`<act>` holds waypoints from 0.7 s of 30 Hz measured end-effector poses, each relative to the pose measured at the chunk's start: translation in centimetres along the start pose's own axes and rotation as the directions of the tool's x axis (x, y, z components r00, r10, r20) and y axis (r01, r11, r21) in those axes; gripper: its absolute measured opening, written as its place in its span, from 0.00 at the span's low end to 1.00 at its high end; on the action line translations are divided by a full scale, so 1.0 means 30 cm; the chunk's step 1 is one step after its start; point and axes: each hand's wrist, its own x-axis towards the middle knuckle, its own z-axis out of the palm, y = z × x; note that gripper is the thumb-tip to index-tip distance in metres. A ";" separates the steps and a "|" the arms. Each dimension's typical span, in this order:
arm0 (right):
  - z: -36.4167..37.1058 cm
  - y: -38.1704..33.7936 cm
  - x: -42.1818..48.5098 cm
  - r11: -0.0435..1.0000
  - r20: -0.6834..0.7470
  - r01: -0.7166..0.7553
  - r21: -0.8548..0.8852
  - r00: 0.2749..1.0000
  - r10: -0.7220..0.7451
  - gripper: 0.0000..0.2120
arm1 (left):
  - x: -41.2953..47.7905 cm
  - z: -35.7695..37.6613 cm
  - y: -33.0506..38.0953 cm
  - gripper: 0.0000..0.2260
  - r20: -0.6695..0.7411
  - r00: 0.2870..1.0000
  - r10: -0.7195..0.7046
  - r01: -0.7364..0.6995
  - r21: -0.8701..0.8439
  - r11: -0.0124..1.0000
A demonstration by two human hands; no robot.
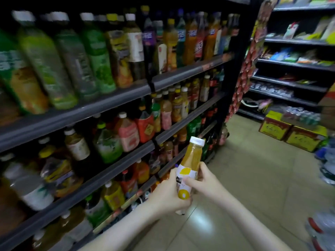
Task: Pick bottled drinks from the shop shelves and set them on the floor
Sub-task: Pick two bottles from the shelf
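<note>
Your left hand [167, 193] and right hand [203, 180] both wrap the white-capped yellow-juice plastic bottle [189, 172]; it looks full, so weighty and perhaps slick: grip the labelled waist.

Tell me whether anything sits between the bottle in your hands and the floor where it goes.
Nothing visible does. The left hand and right hand grip the bottle above bare floor beside the shelves. The boxes stand well off to the right, out of the way.
</note>
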 end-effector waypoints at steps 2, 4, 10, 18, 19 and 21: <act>-0.158 0.008 0.108 0.999 -0.008 -0.030 -0.012 1.000 0.030 0.21 | 0.168 0.030 0.057 0.31 0.045 0.999 0.025 -0.028 0.050 0.998; -0.310 0.033 0.220 0.998 0.021 -0.055 -0.022 0.998 0.055 0.20 | 0.333 0.071 0.107 0.32 0.071 0.997 0.032 -0.038 0.097 0.995; -0.711 0.099 0.584 0.994 0.057 -0.043 -0.102 0.997 0.049 0.23 | 0.804 0.217 0.254 0.34 0.016 0.999 -0.043 0.042 0.052 0.998; -0.982 0.043 1.128 0.937 0.122 0.105 -0.334 0.990 -0.068 0.20 | 1.214 0.167 0.274 0.32 -0.382 0.920 -0.088 0.157 0.154 0.976; -0.989 0.039 1.191 0.931 0.142 0.120 -0.346 0.987 -0.075 0.21 | 1.256 0.146 0.255 0.30 -0.456 0.884 -0.102 0.194 0.160 0.968; -0.996 0.032 1.313 0.926 0.177 0.147 -0.347 0.980 -0.089 0.22 | 1.349 0.100 0.219 0.28 -0.586 0.803 -0.111 0.252 0.163 0.954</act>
